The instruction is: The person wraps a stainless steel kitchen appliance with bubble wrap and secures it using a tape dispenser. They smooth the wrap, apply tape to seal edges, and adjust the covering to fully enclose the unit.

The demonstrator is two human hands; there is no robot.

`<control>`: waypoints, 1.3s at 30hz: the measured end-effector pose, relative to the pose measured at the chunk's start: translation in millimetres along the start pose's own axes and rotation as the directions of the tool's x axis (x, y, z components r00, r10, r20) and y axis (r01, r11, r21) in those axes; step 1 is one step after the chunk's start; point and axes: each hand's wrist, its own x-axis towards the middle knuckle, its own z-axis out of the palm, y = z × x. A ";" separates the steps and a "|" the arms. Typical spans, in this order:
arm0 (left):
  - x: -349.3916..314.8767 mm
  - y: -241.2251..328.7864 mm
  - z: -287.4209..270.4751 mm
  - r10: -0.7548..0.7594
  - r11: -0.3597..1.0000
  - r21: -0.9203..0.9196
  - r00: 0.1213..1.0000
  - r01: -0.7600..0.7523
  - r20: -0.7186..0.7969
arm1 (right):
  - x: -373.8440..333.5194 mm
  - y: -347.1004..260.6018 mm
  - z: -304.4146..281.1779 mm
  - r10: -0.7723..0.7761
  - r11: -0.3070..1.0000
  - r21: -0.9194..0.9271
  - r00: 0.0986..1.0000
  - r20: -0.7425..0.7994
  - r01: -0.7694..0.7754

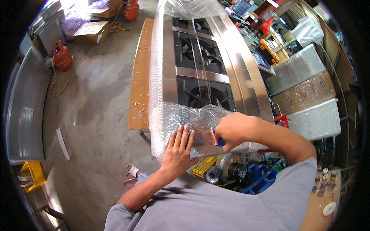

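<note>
In front of me lies a long stainless-steel gas stove (237,75) with black burner wells. Bubble wrap (177,115) covers its near end and left side, and a clear strip runs lengthwise over the burners. My left hand (178,149) rests flat on the wrapped near end, fingers stretched out. To its right, my right hand (237,129) is closed round a blue and orange tape dispenser (219,138), held low against the wrap. Most of the dispenser is hidden by my fingers.
An orange-brown board (139,88) borders the stove's left side. Under the near end sit a yellow crate (204,166) and blue bins (260,179). Wrapped boxes (304,92) stand right. Red gas cylinders (61,57) and a cardboard box (91,32) are at far left.
</note>
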 end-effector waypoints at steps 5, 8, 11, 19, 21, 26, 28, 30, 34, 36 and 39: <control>1.8 2.9 4.0 0.020 1.000 -0.023 1.000 -0.020 -0.006 | -14.8 27.3 -11.9 0.013 1.000 0.018 0.984 0.177 -0.017; 3.1 9.4 8.2 -0.015 1.000 -0.003 1.000 0.015 0.018 | -56.1 44.1 -3.9 0.050 0.916 0.401 0.986 -0.158 0.018; 12.9 18.9 11.5 -0.025 0.998 0.061 0.998 0.021 0.061 | -71.6 53.1 33.1 0.130 0.729 0.636 0.861 -0.491 0.253; 30.8 18.6 21.0 0.190 0.935 -0.305 0.982 -0.183 -0.005 | -74.7 38.6 94.6 0.470 0.468 0.639 0.440 -0.765 0.611; 13.0 4.6 -4.8 0.091 0.706 -0.707 0.985 0.038 0.144 | -73.8 32.6 101.7 0.503 0.493 0.626 0.390 -0.772 0.604; -43.4 -23.2 -45.1 -0.268 -0.404 -0.909 0.938 0.099 0.221 | -48.8 9.5 63.4 0.049 0.502 0.454 0.500 -0.865 0.736; -42.8 -12.0 -59.6 -0.355 -0.641 -0.766 0.898 -0.032 0.260 | -29.1 -7.5 40.7 -0.153 0.511 0.409 0.548 -0.822 0.756; -48.4 -18.6 -53.5 -0.290 -0.634 -0.768 0.895 0.086 0.340 | -15.6 -27.8 22.5 -0.242 0.451 0.417 0.558 -0.794 0.789; -63.0 -32.8 -30.8 -0.332 -0.602 -0.786 0.851 0.141 0.407 | 6.5 -28.2 5.6 -0.293 0.457 0.523 0.677 -0.675 0.719; -63.0 -41.0 -27.2 -0.341 -0.657 -0.746 0.837 0.113 0.427 | 14.0 -32.6 -0.2 -0.269 0.445 0.543 0.685 -0.678 0.712; -60.0 -55.2 -25.7 -0.316 -0.769 -0.638 0.837 0.051 0.447 | 22.6 -38.3 -11.4 -0.245 0.463 0.560 0.706 -0.664 0.687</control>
